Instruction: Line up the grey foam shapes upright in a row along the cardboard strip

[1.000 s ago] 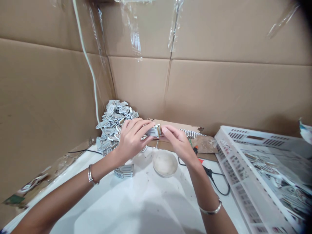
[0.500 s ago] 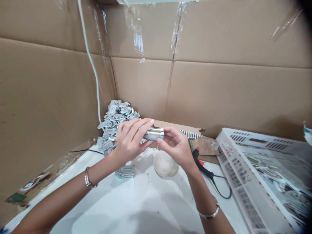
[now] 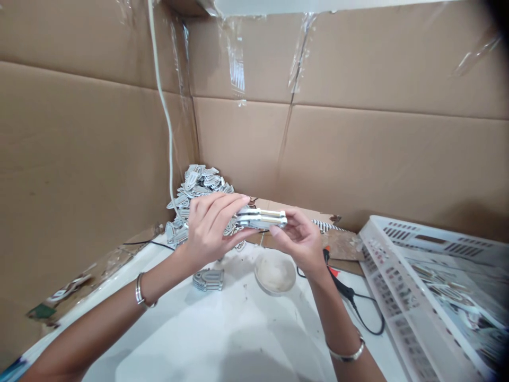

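White table (image 3: 238,334) nearest, forearms crossing it. A small stack of silver pieces (image 3: 209,279) lies on it, a shallow bowl (image 3: 275,273) just beside. Above the bowl, left hand (image 3: 209,225) and right hand (image 3: 300,241) both pinch closed on one bundle of flat silver pieces (image 3: 260,217), held level in the air, one hand at each end. Risk, as judged: the grip is fingertip-only, so slack pressure could let the bundle fan out and spill into the bowl. Behind, a loose heap (image 3: 199,185) rests against the cardboard wall (image 3: 358,148); white crate (image 3: 397,297) at right.
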Action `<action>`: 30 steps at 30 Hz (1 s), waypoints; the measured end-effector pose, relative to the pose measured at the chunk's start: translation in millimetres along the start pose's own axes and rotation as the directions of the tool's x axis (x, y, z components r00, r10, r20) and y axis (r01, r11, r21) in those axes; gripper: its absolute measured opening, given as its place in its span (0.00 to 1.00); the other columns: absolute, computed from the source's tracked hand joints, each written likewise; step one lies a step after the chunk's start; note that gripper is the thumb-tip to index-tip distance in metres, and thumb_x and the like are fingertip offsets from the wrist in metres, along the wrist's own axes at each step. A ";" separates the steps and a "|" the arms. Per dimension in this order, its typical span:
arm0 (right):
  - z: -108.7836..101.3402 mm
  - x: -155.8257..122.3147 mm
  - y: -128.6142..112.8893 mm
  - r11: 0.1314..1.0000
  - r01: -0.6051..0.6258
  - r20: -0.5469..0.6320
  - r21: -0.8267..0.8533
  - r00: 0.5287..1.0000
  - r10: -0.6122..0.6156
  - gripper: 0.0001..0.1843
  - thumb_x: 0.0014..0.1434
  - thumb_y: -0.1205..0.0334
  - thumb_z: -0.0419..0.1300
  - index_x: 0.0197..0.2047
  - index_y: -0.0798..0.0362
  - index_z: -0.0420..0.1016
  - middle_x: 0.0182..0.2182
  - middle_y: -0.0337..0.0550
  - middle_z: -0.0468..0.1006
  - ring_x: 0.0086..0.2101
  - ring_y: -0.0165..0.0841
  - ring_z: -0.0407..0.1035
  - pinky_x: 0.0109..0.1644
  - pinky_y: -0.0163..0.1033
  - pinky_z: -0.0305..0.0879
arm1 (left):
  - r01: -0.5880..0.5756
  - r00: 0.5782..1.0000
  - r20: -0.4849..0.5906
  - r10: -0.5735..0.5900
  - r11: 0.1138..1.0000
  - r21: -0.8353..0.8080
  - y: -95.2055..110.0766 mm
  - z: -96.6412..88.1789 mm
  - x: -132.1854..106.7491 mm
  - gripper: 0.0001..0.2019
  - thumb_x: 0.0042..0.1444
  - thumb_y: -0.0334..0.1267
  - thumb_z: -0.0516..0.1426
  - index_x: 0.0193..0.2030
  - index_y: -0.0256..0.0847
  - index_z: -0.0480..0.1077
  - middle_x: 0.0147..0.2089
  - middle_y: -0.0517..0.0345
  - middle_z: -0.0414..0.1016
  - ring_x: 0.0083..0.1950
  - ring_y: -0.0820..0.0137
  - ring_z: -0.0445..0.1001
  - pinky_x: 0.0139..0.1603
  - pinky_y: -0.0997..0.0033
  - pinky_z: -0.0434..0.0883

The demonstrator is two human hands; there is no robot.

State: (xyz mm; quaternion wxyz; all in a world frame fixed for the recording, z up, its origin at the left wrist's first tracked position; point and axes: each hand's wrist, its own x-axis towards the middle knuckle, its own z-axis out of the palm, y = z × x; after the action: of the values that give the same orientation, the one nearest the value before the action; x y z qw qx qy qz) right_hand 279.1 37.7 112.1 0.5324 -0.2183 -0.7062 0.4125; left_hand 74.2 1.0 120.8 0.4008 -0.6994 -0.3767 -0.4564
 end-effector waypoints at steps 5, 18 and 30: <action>6.7 -0.5 -1.8 0.997 -0.032 -0.052 -0.076 0.998 0.028 0.12 0.57 0.59 0.65 0.45 0.48 0.74 0.44 0.43 0.81 0.45 0.36 0.76 0.53 0.43 0.73 | -0.076 0.995 0.070 0.074 0.996 0.034 10.5 3.6 0.7 0.21 0.60 0.38 0.61 0.59 0.46 0.68 0.52 0.53 0.80 0.53 0.59 0.74 0.51 0.59 0.64; 13.5 3.5 13.0 0.912 -0.400 0.094 -0.088 0.908 0.408 0.23 0.57 0.48 0.63 0.51 0.51 0.71 0.43 0.47 0.82 0.47 0.40 0.76 0.52 0.45 0.69 | 0.104 0.799 0.597 -0.075 0.995 -0.013 -3.0 0.5 -24.1 0.11 0.60 0.43 0.60 0.45 0.39 0.75 0.43 0.52 0.80 0.50 0.58 0.71 0.49 0.58 0.61; -2.4 6.6 6.2 0.892 -0.446 0.072 -0.070 0.890 0.451 0.23 0.59 0.50 0.62 0.55 0.49 0.67 0.44 0.45 0.82 0.51 0.40 0.74 0.55 0.46 0.65 | 0.283 -0.002 1.000 -0.028 0.959 0.027 -32.9 -22.8 -51.6 0.11 0.52 0.44 0.65 0.40 0.43 0.77 0.42 0.54 0.77 0.50 0.57 0.71 0.50 0.63 0.60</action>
State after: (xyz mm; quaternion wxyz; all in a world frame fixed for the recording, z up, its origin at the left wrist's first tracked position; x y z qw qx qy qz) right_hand 278.3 46.9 111.0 0.3861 -0.3708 -0.6694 0.5151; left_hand 21.7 -14.9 85.3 -0.0972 -0.8038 -0.5799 0.0905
